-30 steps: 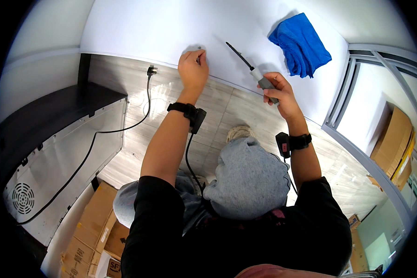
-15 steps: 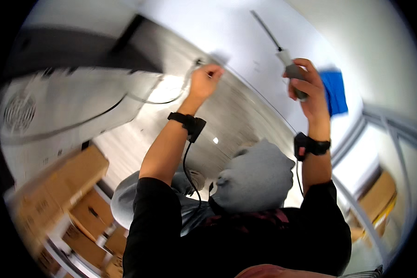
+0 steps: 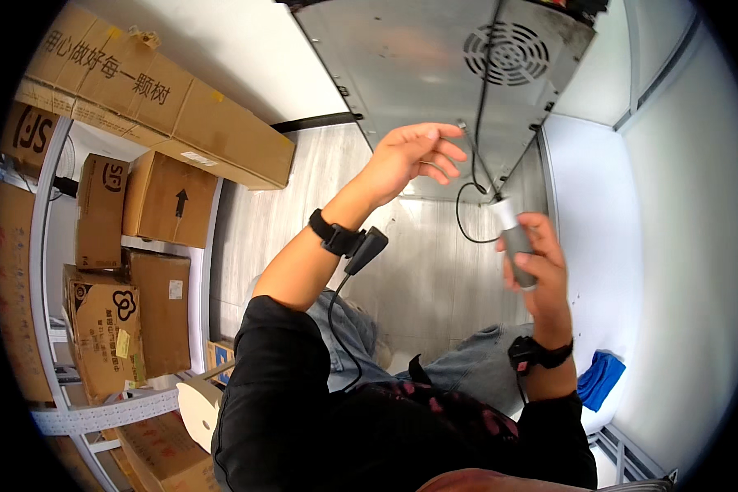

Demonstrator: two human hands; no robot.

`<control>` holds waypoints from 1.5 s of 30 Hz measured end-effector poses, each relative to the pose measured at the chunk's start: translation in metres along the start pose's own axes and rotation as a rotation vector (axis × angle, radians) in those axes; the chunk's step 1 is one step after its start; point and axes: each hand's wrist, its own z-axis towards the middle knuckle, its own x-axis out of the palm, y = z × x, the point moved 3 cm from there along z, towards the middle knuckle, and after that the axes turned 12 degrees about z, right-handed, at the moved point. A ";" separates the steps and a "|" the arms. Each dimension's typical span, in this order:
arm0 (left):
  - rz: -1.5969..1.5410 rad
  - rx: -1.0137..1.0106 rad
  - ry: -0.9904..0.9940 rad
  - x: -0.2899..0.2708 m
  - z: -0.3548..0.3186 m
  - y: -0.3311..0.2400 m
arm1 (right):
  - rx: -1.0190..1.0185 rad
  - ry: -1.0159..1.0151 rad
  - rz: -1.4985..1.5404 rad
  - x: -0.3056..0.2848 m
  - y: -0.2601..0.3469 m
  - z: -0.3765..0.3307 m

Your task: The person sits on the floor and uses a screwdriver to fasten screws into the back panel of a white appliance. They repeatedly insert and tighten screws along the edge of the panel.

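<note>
My right hand (image 3: 541, 258) grips the grey handle of a screwdriver (image 3: 517, 243), fingers wrapped round it. Its thin shaft points up and away toward a metal panel (image 3: 402, 82) with a round slotted vent. Near the panel's lower edge, my left hand (image 3: 418, 160) is held out with fingers loosely curved and apart, and nothing shows in it. Its fingertips are close to the screwdriver's tip, and I cannot tell whether the tip touches the panel. A black cable (image 3: 484, 90) hangs down in front of the panel and loops behind the screwdriver.
Cardboard boxes (image 3: 107, 328) fill a metal shelf (image 3: 98, 416) on the left, with a long carton (image 3: 172, 107) on top. A white surface (image 3: 586, 221) runs along the right wall. A blue cloth (image 3: 601, 380) lies near my right forearm. Grey floor (image 3: 418, 271) shows between my legs and the panel.
My view has swung left, so the vented panel now stands ahead instead of at the left. My left hand has gone from closed to open fingers. The screwdriver remains in my right hand.
</note>
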 end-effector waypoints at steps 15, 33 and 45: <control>-0.026 -0.007 -0.088 -0.136 -0.029 -0.062 | 0.076 0.016 0.017 0.200 -0.062 0.060; -0.024 0.109 -0.066 -0.139 -0.013 -0.080 | -0.047 -0.089 0.197 0.232 -0.056 0.065; 0.036 0.039 0.022 -0.141 -0.015 -0.088 | -0.020 -0.078 -0.044 0.243 -0.048 0.066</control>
